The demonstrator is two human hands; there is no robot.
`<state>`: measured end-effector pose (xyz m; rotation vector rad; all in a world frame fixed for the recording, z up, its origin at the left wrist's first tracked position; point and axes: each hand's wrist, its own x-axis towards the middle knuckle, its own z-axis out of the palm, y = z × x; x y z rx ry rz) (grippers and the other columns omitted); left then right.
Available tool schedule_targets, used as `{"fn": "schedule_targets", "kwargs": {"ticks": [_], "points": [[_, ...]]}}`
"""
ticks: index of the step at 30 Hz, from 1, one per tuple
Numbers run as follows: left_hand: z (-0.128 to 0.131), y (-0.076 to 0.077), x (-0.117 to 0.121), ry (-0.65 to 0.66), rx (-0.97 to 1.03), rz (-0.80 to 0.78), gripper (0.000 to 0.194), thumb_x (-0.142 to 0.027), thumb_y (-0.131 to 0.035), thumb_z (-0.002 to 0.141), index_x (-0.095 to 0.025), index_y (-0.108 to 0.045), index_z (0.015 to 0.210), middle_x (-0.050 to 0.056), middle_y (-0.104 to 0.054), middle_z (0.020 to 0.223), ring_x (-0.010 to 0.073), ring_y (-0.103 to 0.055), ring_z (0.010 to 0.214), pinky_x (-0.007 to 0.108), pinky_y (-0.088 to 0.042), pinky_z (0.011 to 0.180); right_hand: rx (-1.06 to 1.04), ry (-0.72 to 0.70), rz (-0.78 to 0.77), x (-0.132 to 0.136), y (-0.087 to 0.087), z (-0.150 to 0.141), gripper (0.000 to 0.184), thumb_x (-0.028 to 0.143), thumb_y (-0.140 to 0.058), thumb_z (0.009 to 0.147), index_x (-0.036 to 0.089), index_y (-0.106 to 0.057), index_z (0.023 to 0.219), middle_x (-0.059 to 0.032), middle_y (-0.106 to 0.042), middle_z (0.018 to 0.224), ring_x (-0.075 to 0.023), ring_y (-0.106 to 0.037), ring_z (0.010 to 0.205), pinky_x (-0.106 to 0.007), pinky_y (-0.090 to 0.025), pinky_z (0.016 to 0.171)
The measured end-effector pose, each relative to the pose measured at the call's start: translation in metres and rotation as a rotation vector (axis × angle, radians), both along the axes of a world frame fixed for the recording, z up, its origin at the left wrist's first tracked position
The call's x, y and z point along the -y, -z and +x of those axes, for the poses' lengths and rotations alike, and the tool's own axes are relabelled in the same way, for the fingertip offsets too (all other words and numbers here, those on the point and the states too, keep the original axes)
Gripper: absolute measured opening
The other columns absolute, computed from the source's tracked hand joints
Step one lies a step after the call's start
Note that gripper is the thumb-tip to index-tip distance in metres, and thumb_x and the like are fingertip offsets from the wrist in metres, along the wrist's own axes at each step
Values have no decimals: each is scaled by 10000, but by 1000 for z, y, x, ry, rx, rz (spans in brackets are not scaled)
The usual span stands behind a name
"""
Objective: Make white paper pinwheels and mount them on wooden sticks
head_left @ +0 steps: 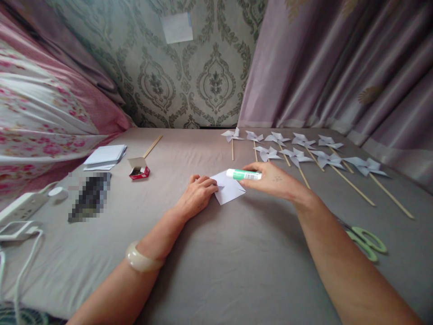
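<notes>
A square of white paper (230, 192) with cut lines running in from its corners lies on the grey sheet in front of me. My left hand (198, 194) has its fingers curled down on the paper's left edge, holding it; the fingertips are partly hidden. Above the paper's right side, my right hand (270, 178) grips a green and white glue stick (244, 174) sideways, its white end pointing left. Whether the glue stick touches the paper I cannot tell. Several finished paper pinwheels (296, 155) on wooden sticks lie beyond my right hand.
Green-handled scissors (367, 241) lie beside my right forearm. At the left are a stack of white paper (104, 157), an open small red box (138, 171), wooden sticks (153, 146), a blurred-out dark object (89, 198) and a white power strip (23, 207) with cables.
</notes>
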<state>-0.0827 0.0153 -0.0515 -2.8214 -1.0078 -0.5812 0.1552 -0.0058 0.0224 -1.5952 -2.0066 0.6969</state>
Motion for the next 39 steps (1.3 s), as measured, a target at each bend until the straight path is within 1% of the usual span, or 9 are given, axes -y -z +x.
{"fn": "schedule_targets", "kwargs": {"ticks": [4,11,16,20,23,28,31,34,39], "points": [[-1,2,-2,-15,0,12,268,-175,-406,941,-200,-672,936,48,-672,1085,191,-567,982,389,-291,892,-40,149,-8,-1,-3,-4,335,334,-721,654,153,-672,932,-64,-699,846,-185,-616,722,-266,-448,606],[0,4,-1,-4,-47,46,282,-99,-425,891,-207,-677,958,74,-618,1193,213,-535,1056,402,-300,908,-261,223,47,-9,1,-8,318,334,-737,614,163,-666,872,-15,-650,724,-143,-563,616,-251,-412,548],[1,3,-1,49,-77,53,256,-107,-443,892,-207,-664,972,45,-622,1228,214,-508,1099,400,-282,917,-335,279,124,-16,12,-12,370,360,-759,562,177,-626,856,7,-607,688,-142,-532,591,-256,-400,522],[2,2,-2,68,-85,47,256,-116,-439,902,-203,-662,991,44,-648,1201,204,-509,1100,388,-283,911,-362,245,168,-22,25,-14,380,359,-756,566,186,-574,852,-10,-634,742,-164,-574,628,-280,-443,565],[2,2,-2,69,-94,45,246,-134,-442,909,-204,-658,1001,47,-658,1185,204,-513,1094,391,-279,919,-266,207,220,-23,31,-16,358,376,-707,643,194,-575,922,-16,-643,751,-177,-587,628,-297,-450,580],[2,1,-2,66,-110,54,234,-135,-455,903,-201,-654,1007,38,-659,1183,212,-501,1115,397,-272,927,-19,125,309,-16,31,-24,415,317,-629,747,227,-546,1143,-14,-639,746,-192,-578,622,-320,-431,620],[2,0,-1,72,-116,55,243,-116,-459,892,-200,-651,1016,33,-664,1170,215,-495,1127,395,-273,927,82,42,386,-13,31,-30,433,276,-601,772,238,-516,1195,-47,-662,875,-219,-599,742,-366,-421,743],[3,-1,-1,70,-115,56,244,-113,-465,886,-200,-655,1012,35,-667,1157,218,-489,1136,393,-279,925,163,-16,466,-12,34,-33,427,254,-584,788,240,-506,1208,-65,-662,933,-248,-594,860,-419,-364,857],[3,0,-1,55,-115,49,246,-122,-466,884,-203,-662,1010,47,-667,1153,222,-486,1146,396,-283,938,238,-44,488,-12,35,-36,455,238,-575,802,242,-483,1248,-69,-657,933,-267,-564,943,-432,-310,896]]}}
